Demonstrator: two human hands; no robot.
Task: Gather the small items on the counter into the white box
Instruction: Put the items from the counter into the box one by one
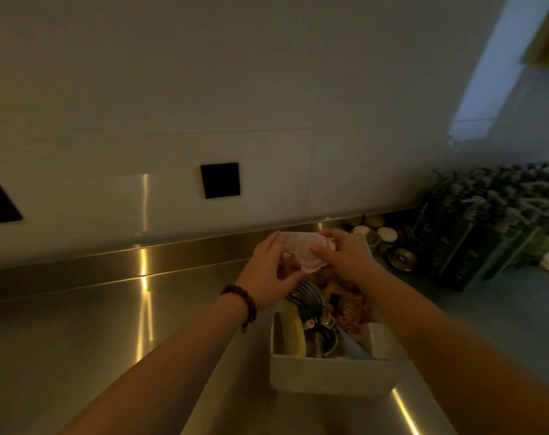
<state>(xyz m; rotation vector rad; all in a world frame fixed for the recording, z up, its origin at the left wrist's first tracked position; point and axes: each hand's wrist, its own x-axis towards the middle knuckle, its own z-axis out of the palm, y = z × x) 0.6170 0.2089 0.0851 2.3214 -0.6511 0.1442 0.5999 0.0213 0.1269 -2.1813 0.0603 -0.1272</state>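
The steel tabletop (78, 309) is running along a white tiled wall, and a dark green rack (486, 227) is standing at its far right. The white box (329, 375) is sitting near the front edge, already crowded with mixed small items, among them something yellow and something striped. Above its far end, both hands are holding a small pale round container (304, 251): the left hand (267, 271) is cupping its side with fingers curled, the right hand (339, 255) is closing over its lid. It is looking light, smooth plastic, probably slippery, so gripping the rim seems wisest. A few small round items (388, 233) are lying behind the box.
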